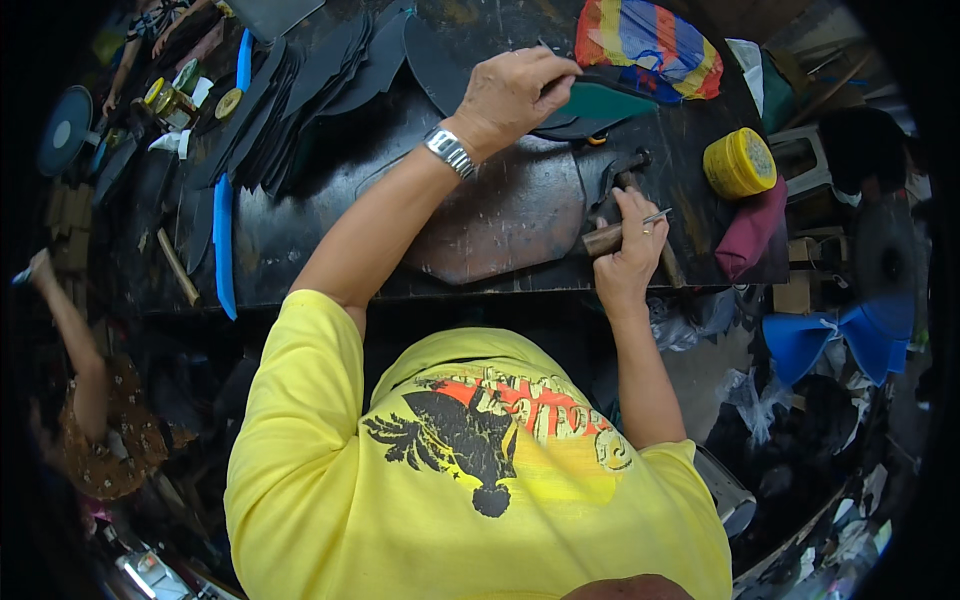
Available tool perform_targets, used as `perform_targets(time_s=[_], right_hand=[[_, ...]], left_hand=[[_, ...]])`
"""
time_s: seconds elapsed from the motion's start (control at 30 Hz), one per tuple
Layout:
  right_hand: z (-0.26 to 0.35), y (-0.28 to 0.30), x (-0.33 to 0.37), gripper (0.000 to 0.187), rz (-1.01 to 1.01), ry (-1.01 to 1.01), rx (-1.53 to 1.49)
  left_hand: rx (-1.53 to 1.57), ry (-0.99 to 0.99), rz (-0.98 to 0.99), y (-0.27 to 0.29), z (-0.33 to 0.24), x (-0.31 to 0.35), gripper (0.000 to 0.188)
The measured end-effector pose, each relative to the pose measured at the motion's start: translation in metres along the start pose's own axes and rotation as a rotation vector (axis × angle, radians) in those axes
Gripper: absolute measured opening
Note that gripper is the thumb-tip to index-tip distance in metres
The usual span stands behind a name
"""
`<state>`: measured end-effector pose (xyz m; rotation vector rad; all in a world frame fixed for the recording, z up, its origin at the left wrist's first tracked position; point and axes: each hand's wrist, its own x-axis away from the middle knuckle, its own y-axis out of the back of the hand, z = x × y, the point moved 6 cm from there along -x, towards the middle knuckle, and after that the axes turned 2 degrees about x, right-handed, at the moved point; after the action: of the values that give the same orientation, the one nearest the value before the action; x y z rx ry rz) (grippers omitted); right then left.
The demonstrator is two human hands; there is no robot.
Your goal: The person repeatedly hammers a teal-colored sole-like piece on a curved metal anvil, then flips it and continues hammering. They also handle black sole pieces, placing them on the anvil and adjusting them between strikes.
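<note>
My left hand (512,98) is raised over the far part of the table, fingers closed in a pinch on a thin pointed sheet (608,103) whose green face shows. Near the front right, my right hand (630,255) is closed around a wooden-handled tool (602,240). A thin metal shaft shows beside its fingers; the tip's kind is too small to make out. A hammer (641,160) lies just beyond that hand, its handle partly hidden by it. Between my arms, a worn brown board (510,215) lies flat on the dark table.
Stacked black cut sheets (325,80) spread over the table's far left, near a blue strip (223,250) and a wooden stick (178,268). At right are a yellow tub (740,163), a maroon cloth roll (750,230) and a striped mesh bag (648,45). Another person's arm (75,325) shows at left.
</note>
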<state>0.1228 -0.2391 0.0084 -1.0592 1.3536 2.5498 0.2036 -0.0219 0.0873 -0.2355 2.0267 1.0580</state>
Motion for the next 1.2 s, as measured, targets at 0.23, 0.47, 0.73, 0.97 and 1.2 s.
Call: perform_targets(time_s=[0.23, 0.47, 0.73, 0.97, 1.2], right_hand=[[-0.045, 0.013, 0.001, 0.055, 0.178, -0.120, 0.154], [-0.052, 0.031, -0.027, 0.063, 0.279, -0.313, 0.011], [0.039, 0.031, 0.019, 0.048, 0.596, -0.329, -0.380], [0.042, 0.019, 0.027, 0.044, 0.581, -0.359, -0.387], [0.034, 0.015, 0.036, 0.046, 0.564, -0.373, -0.417]], left_hand=[[0.383, 0.494, 0.157, 0.053, -0.032, 0.088, 0.018], [0.124, 0.607, 0.171, 0.052, -0.042, 0.159, 0.017], [0.163, 0.567, 0.146, 0.040, -0.052, 0.155, 0.017], [0.126, 0.571, 0.412, 0.044, -0.044, 0.154, 0.020], [0.129, 0.346, 0.317, 0.043, -0.058, 0.157, 0.019]])
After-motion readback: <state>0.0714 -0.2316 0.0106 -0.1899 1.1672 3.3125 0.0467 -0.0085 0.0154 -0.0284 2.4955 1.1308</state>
